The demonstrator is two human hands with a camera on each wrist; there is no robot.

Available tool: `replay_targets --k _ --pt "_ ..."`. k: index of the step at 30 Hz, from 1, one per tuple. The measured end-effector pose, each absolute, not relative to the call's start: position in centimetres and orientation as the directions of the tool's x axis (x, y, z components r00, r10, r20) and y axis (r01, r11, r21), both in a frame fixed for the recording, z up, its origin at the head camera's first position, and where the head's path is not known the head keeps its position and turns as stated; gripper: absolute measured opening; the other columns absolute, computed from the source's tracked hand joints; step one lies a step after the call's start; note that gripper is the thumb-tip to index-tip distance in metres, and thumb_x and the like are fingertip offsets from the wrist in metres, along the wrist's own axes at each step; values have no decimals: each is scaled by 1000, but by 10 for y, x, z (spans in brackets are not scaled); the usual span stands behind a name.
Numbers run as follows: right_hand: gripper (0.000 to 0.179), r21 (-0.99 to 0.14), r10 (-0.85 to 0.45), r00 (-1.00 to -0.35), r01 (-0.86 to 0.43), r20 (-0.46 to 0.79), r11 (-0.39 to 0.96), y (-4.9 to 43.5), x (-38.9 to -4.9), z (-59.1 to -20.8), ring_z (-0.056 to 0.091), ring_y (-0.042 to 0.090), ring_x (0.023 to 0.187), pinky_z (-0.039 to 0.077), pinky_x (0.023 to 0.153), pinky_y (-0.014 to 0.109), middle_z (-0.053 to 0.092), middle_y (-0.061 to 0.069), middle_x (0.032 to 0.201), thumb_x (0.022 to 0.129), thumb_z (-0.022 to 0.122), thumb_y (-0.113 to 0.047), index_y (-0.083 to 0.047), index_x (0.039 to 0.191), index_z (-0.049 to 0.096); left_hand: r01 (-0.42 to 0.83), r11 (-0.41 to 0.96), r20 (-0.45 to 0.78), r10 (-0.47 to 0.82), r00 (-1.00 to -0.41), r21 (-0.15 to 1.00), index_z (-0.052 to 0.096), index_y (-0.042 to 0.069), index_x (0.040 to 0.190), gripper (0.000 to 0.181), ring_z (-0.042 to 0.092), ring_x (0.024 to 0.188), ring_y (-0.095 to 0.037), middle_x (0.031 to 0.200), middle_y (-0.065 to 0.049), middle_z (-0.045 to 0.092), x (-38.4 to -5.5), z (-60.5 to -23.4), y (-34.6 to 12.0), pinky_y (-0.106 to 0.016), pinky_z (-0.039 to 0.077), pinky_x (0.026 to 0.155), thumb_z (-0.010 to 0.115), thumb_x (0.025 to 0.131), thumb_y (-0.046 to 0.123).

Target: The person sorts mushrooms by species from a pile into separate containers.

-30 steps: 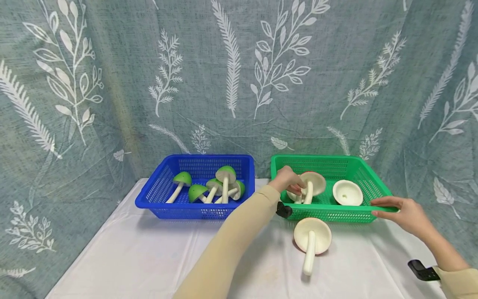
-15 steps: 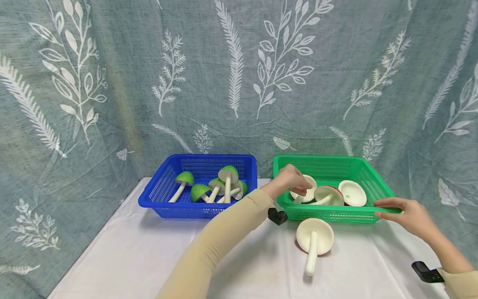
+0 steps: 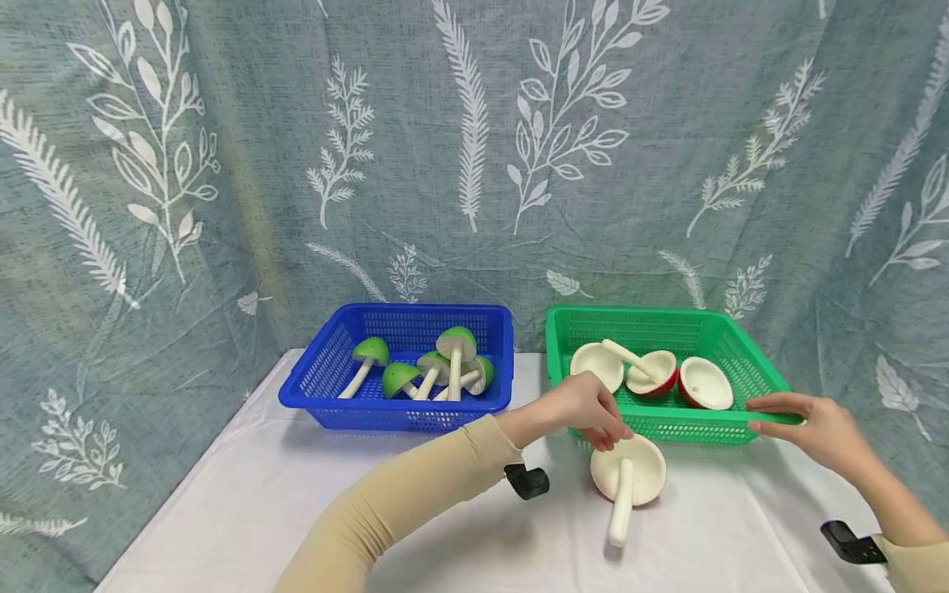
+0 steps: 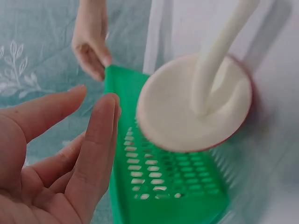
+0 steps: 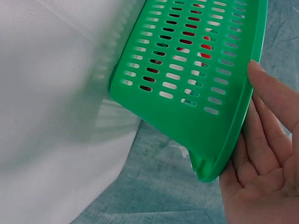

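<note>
My left hand (image 3: pixel 593 414) holds nothing, its fingers loosely bent and apart in the left wrist view. It is at the front rim of the green basket (image 3: pixel 689 427), right by a toy mushroom (image 3: pixel 647 476) with a pale underside that lies cap up-ended on the cloth, stem toward me. On the right, my right hand (image 3: pixel 808 422) grips the basket's front corner, thumb on one side of the rim and fingers on the other. Inside the basket sit a red-capped mushroom (image 3: pixel 664 369) with its stem up and two pale, hollow-looking mushroom undersides, the right one (image 3: pixel 706 381) edged red.
To the left stands a blue basket (image 3: pixel 348 416) holding several green-capped mushrooms (image 3: pixel 372 349). Both baskets rest on a white cloth (image 3: pixel 245 494). A grey-green curtain (image 3: pixel 415 165) with white leaf patterns hangs behind.
My left hand let go of a red-capped mushroom in the green basket, which tipped over with its stem up. Then the hand drew back toward the mushroom on the cloth. The right hand stays put.
</note>
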State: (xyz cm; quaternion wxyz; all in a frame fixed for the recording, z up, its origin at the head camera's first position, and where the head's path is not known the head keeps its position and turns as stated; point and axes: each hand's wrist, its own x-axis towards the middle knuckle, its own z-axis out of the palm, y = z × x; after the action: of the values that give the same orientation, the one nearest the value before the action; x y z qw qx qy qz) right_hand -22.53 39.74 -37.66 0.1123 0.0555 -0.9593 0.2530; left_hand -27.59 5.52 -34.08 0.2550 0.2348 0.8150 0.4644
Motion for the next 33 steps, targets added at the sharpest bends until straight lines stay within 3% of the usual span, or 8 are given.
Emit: replay_targets --k 4,9,16,21,33 --pt "41 -472 -46 -973 -151 226 869 397 -226 -377 30 -28 87 47 76 51 68 3 112 81 73 -43 -17 112 71 169 505 -224 624 -748 846 71 7 66 14 66 52 -15 59 -8 68 -265 -351 56 -35 58 64 79 76 12" --pt "41 -466 -44 -975 -144 218 873 397 -225 -377 39 -21 88 47 75 51 67 11 115 81 73 -43 -17 113 71 226 603 -258 608 -751 765 72 6 67 17 67 53 -15 59 -7 68 -253 -367 59 -27 56 58 80 76 18" --pt "38 -463 -47 -965 -167 259 870 397 -225 -377 27 -29 88 45 76 52 68 -10 104 80 74 -41 -18 109 72 219 674 -284 553 -783 706 70 5 61 28 68 52 -16 55 -6 67 -248 -378 65 -23 53 55 82 73 27" --pt "39 -466 -47 -965 -166 257 869 396 -224 -376 27 -29 88 45 76 53 67 -9 106 80 74 -42 -17 109 72 212 697 -297 533 -793 685 70 7 56 31 67 49 -13 54 -4 67 -248 -387 66 -24 54 56 83 72 30" --pt "37 -483 -45 -960 -180 277 857 397 -225 -377 27 -31 89 43 78 53 65 -25 96 79 76 -39 -16 108 72 78 598 -339 552 -762 798 69 5 57 23 66 47 -17 54 -10 67 -249 -404 70 -29 56 54 83 72 16"
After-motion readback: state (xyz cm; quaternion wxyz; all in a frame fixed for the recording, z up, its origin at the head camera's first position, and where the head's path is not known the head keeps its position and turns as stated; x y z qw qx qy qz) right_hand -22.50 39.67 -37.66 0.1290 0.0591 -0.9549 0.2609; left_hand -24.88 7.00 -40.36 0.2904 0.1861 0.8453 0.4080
